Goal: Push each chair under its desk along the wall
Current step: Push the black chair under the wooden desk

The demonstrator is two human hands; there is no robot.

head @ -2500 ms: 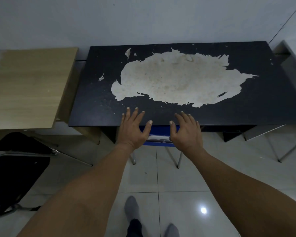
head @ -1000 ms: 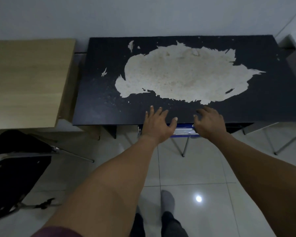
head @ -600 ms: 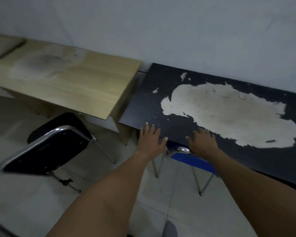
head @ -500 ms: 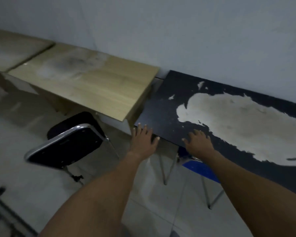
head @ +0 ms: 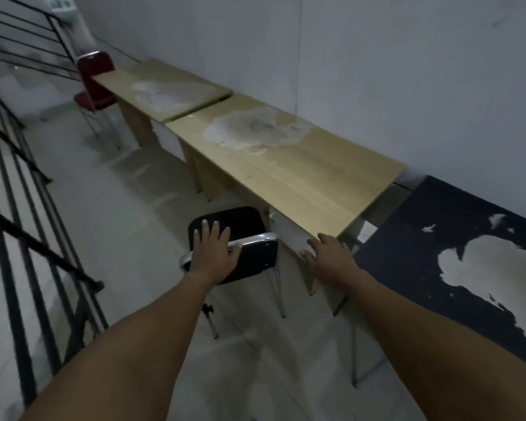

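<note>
A black chair (head: 257, 259) with a chrome-rimmed backrest stands pulled out in front of the near wooden desk (head: 289, 168), its seat partly under the desk's edge. My left hand (head: 213, 251) lies over the top of the backrest, fingers straight and spread, thumb against the chrome rim. My right hand (head: 331, 257) hovers open beside the desk's near corner, holding nothing. A red chair (head: 95, 75) stands at the end of the far wooden desk (head: 164, 86). The black desk (head: 438, 235) with peeled paint is at right; only chrome legs (head: 353, 357) show beneath it.
A black metal railing (head: 22, 183) runs along the left, leaving a tiled floor aisle (head: 113, 226) between it and the desks. The grey wall (head: 316, 56) backs all three desks.
My view swung left from the black desk to the wooden one. Both hands left the black desk's front edge; my left hand came down on the black chair's backrest.
</note>
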